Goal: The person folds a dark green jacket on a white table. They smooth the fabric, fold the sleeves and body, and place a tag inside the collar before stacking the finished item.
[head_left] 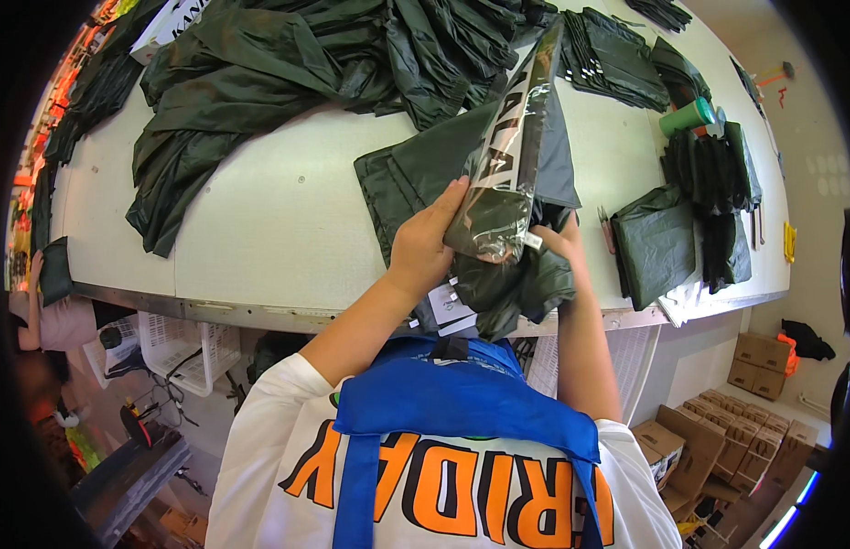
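Dark green garment going into a clear plastic bag at the counter's near edge.

The left hand [423, 245] has its grip closed around the lower end of the plastic bag [509, 151], which rises tilted over the counter [260, 229]. The right hand [560, 245] pinches the bunched garment [512, 284] just under the bag's mouth. Loose dark garments [251, 73] lie heaped farther back; a folded stack [656, 240] and a green roll [688, 116] sit to the right.

Bag: the long clear plastic sleeve with a dark panel [509, 156] in my left hand [425, 247] tilts up across the table edge.
Garment: the folded dark green fabric piece [507, 274], gripped underneath by my right hand [560, 242], bunches at its lower mouth.
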